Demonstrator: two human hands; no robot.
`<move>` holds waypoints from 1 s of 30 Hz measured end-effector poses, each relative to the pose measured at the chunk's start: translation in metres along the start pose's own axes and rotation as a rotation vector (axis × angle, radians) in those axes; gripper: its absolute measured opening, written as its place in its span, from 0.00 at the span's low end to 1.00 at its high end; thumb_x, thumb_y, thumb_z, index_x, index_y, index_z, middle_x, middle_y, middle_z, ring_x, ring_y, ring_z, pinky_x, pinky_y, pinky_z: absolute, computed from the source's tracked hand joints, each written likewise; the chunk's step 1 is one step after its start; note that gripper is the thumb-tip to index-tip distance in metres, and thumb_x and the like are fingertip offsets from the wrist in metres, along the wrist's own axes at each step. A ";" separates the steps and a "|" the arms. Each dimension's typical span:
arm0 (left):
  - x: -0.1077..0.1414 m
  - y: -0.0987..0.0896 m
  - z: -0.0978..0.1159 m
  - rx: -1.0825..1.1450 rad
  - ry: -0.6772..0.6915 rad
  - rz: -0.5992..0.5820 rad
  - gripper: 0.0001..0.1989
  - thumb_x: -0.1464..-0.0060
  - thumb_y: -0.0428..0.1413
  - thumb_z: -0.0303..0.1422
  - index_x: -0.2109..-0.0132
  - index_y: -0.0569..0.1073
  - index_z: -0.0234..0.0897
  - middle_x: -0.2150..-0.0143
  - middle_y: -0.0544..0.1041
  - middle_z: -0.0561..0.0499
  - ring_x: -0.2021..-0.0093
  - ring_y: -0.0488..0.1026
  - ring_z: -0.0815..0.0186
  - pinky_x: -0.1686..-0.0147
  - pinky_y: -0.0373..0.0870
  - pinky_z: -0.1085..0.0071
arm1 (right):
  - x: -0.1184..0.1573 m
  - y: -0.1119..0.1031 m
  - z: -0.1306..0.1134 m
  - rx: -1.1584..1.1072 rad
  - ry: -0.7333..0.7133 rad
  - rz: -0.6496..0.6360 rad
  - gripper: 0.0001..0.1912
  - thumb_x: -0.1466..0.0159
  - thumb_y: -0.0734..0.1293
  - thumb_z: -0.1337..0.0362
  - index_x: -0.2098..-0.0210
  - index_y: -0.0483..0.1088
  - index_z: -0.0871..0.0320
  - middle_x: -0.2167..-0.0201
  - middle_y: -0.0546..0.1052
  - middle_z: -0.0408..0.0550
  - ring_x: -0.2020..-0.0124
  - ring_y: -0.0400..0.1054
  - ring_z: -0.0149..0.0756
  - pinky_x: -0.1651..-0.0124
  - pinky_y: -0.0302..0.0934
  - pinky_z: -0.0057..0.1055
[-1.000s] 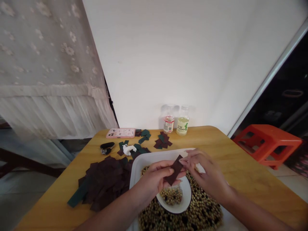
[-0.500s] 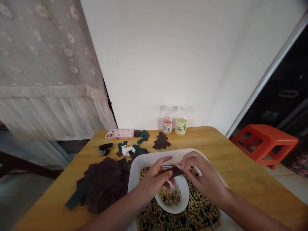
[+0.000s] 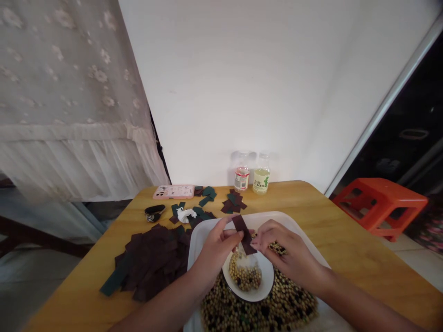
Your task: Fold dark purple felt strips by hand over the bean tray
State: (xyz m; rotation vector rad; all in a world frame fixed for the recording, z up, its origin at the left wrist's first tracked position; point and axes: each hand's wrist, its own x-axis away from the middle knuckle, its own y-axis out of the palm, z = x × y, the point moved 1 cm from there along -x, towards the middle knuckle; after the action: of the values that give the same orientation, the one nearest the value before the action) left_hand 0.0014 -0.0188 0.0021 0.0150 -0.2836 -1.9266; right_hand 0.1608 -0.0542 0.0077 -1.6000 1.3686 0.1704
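Dark maroon strip [image 3: 243, 235], pinched between left hand [image 3: 216, 253] thumb and fingers above white bowl [image 3: 266, 276] in white tray [image 3: 297, 230]; right hand [image 3: 290, 260] curled just beside it, grip unclear; open wooden tabletop [image 3: 360, 258] right of tray.

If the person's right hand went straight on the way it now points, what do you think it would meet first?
Probably the dark maroon strip pinched by the left hand. The fingertips of the right hand point at it and sit very close, perhaps already touching; depth is hard to judge from this view.
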 end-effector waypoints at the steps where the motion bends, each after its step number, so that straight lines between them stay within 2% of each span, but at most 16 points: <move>1: 0.000 0.000 0.000 0.017 -0.003 -0.013 0.18 0.56 0.57 0.32 0.56 0.70 0.33 0.80 0.70 0.55 0.76 0.66 0.70 0.74 0.58 0.75 | 0.001 0.001 0.000 -0.007 -0.006 -0.017 0.09 0.41 0.60 0.75 0.70 0.60 0.55 0.70 0.68 0.44 0.66 0.65 0.32 0.65 0.62 0.28; 5: 0.000 0.001 -0.001 0.093 -0.007 -0.055 0.10 0.57 0.57 0.31 0.64 0.74 0.33 0.71 0.76 0.49 0.70 0.70 0.67 0.66 0.62 0.72 | 0.002 0.002 0.001 -0.007 -0.019 -0.034 0.10 0.42 0.60 0.76 0.70 0.60 0.54 0.70 0.68 0.44 0.65 0.65 0.32 0.64 0.62 0.28; 8: -0.002 -0.001 -0.003 0.099 0.020 -0.061 0.09 0.56 0.56 0.30 0.65 0.75 0.32 0.70 0.76 0.47 0.68 0.70 0.66 0.64 0.63 0.71 | 0.003 0.002 0.002 -0.007 -0.037 -0.036 0.09 0.42 0.59 0.76 0.69 0.60 0.54 0.70 0.68 0.44 0.66 0.65 0.32 0.65 0.62 0.28; 14: -0.004 -0.003 -0.008 0.174 -0.032 -0.120 0.08 0.53 0.55 0.30 0.65 0.74 0.31 0.70 0.76 0.46 0.70 0.70 0.68 0.66 0.64 0.72 | 0.004 0.001 0.001 0.004 -0.070 -0.017 0.11 0.43 0.59 0.78 0.70 0.61 0.55 0.70 0.67 0.45 0.66 0.65 0.31 0.66 0.63 0.27; 18: -0.001 -0.002 -0.008 0.206 -0.109 -0.146 0.08 0.54 0.56 0.31 0.65 0.73 0.31 0.69 0.76 0.46 0.70 0.71 0.68 0.66 0.66 0.71 | 0.002 -0.003 -0.001 0.054 -0.052 0.082 0.10 0.43 0.61 0.77 0.71 0.61 0.54 0.71 0.67 0.44 0.69 0.66 0.31 0.68 0.63 0.27; 21: 0.001 0.000 -0.007 0.191 -0.175 -0.219 0.10 0.55 0.57 0.32 0.64 0.72 0.30 0.70 0.76 0.45 0.73 0.72 0.69 0.67 0.68 0.70 | -0.001 -0.005 -0.002 0.103 -0.023 0.144 0.09 0.43 0.61 0.75 0.73 0.61 0.54 0.73 0.67 0.43 0.70 0.66 0.32 0.68 0.62 0.28; 25: 0.002 0.002 -0.006 0.174 -0.209 -0.310 0.11 0.54 0.57 0.34 0.64 0.71 0.31 0.69 0.76 0.45 0.74 0.73 0.69 0.69 0.69 0.71 | -0.002 -0.003 -0.002 0.133 -0.029 0.130 0.09 0.42 0.61 0.75 0.74 0.62 0.55 0.72 0.67 0.44 0.69 0.65 0.32 0.68 0.62 0.28; 30: 0.002 0.000 -0.006 0.148 -0.222 -0.341 0.10 0.54 0.57 0.33 0.63 0.72 0.32 0.65 0.77 0.44 0.72 0.74 0.68 0.68 0.69 0.72 | -0.002 -0.003 0.001 0.148 0.008 0.109 0.09 0.42 0.60 0.74 0.75 0.62 0.56 0.73 0.67 0.45 0.70 0.65 0.32 0.68 0.63 0.28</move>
State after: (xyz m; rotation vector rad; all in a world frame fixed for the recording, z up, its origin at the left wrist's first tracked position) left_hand 0.0021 -0.0217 -0.0033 -0.0555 -0.6044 -2.2442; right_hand 0.1632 -0.0525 0.0105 -1.4066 1.4417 0.1253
